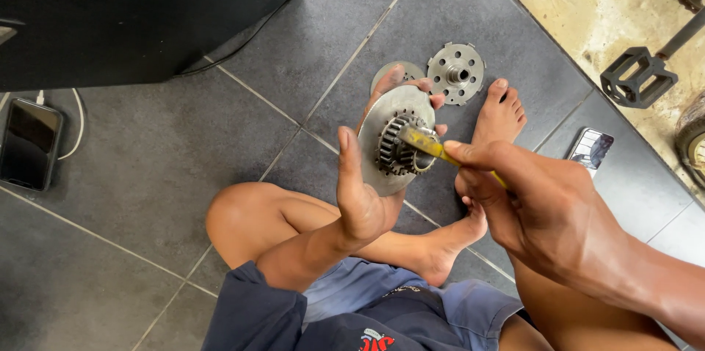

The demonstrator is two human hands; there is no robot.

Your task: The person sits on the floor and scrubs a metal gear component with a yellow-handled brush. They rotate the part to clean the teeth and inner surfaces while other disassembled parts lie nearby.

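Round metal disc [382,147] with a toothed gear hub [396,145] at its centre, held upright above the person's crossed bare legs. Left hand [361,189] cups the disc from behind: fingers curled round the far rim, thumb raised free on the near side. Right hand [525,200] pinches a yellow-handled brush [433,147]; its tip rests on the gear teeth. Just beyond the disc, on the grey tiled floor [147,175]: a perforated metal hub plate [456,72] and a smaller flat disc [405,70], partly hidden by fingertips. Right of the disc, a phone [592,148] beside the foot. Far left of it, another phone [29,142] with white cable. Far right, a bicycle pedal [637,76].
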